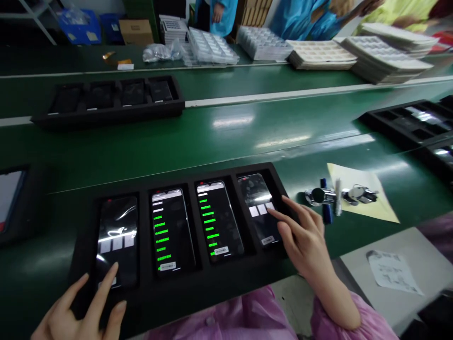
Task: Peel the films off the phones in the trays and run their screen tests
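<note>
A black foam tray [141,293] lies in front of me on the green belt and holds several phones side by side. My left hand [79,314] rests at the tray's near left corner, fingers stretched out, one fingertip on the bottom of the leftmost phone [116,236]. My right hand [306,238] reaches in from the right with its index finger out, touching the white buttons on the rightmost phone [257,208]. The two middle phones [171,231] [216,219] show lists of green lines. Neither hand holds anything.
A yellow sheet [368,208] with keys and a pen [336,194] lies right of the tray. More black trays sit on the belt at the back left [106,113] and at the right [410,123]. Stacks of blister trays [385,56] and people in blue stand behind.
</note>
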Demonstrator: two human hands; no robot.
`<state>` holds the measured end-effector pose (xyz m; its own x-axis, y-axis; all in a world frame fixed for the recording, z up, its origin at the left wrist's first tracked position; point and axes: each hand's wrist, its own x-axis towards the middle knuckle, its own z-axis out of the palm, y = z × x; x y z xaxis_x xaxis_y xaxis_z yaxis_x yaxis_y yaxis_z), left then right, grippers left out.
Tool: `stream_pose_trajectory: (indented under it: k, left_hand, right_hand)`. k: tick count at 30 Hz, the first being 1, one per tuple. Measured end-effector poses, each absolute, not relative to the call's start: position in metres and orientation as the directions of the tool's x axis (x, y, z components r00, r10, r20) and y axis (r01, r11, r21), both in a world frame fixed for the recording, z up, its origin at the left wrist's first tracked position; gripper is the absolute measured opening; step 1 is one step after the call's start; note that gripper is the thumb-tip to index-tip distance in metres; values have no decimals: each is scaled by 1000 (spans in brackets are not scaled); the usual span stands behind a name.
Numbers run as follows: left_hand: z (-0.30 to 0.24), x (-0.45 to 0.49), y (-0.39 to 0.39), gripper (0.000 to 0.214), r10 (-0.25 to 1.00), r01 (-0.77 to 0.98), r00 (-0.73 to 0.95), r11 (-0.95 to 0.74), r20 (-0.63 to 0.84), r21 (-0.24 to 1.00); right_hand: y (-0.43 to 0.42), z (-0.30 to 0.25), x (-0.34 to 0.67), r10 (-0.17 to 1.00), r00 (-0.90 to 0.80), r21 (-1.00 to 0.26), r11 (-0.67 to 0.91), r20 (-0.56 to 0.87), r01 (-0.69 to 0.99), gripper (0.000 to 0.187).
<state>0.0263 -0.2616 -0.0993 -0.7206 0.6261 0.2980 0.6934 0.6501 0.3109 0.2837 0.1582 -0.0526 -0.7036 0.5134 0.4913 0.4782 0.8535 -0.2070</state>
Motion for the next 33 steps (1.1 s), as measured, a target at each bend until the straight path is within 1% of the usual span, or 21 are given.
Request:
stream_pose_trajectory:
  k: [1,3,5,6,8,10,11,13,17,20,22,25,26,29,33]
  left_hand:
    - [-95,30,-258,62,630,697,-716,671,302,253]
    - [-85,39,-249,61,634,699,-706,696,317,165]
    - [-78,47,-240,61,636,707,-694,692,337,150]
    - [-76,49,-236,61,638,710,-690,687,341,152]
    - [-73,52,-231,60,639,709,-692,688,337,153]
    - [-71,52,-229,58,636,709,-692,688,343,153]
    - [-71,51,-229,56,637,711,-690,687,345,154]
    - [-70,51,-228,52,642,716,-685,682,344,151]
    - [-65,53,-226,44,634,692,-708,711,312,127]
    - [-56,55,-221,44,623,675,-722,730,300,107]
    - [-49,53,-215,40,625,675,-719,731,305,94]
    - [-41,41,-199,35,642,708,-678,701,357,85]
    - [-39,36,-194,36,656,725,-660,685,366,80]
    - [-35,24,-180,46,695,751,-637,657,333,63]
    - [-27,30,-171,58,649,743,-646,655,402,137]
  right_hand:
    - [154,-49,279,502,-707,-205,860,498,467,28]
    - [142,-42,267,418,-756,-231,908,504,349,27]
    - [128,-37,253,280,-826,-246,953,489,177,30]
    - [123,-36,246,220,-853,-235,965,474,118,33]
    - [116,-35,235,173,-881,-185,978,441,99,35]
    - [113,-36,230,177,-884,-142,982,433,127,33]
    - [113,-37,230,179,-878,-143,981,444,128,30]
    - [115,-39,235,178,-861,-186,978,477,99,29]
    - [119,-52,247,187,-845,-286,957,501,42,41]
    - [119,-63,248,187,-845,-306,951,501,30,48]
    - [118,-66,247,184,-842,-280,959,508,40,44]
    - [119,-69,245,167,-841,-254,967,514,37,34]
    - [120,-69,245,165,-843,-257,966,512,33,32]
    - [121,-69,244,149,-844,-257,966,515,14,30]
    - [119,-68,241,117,-833,-221,975,541,-7,29]
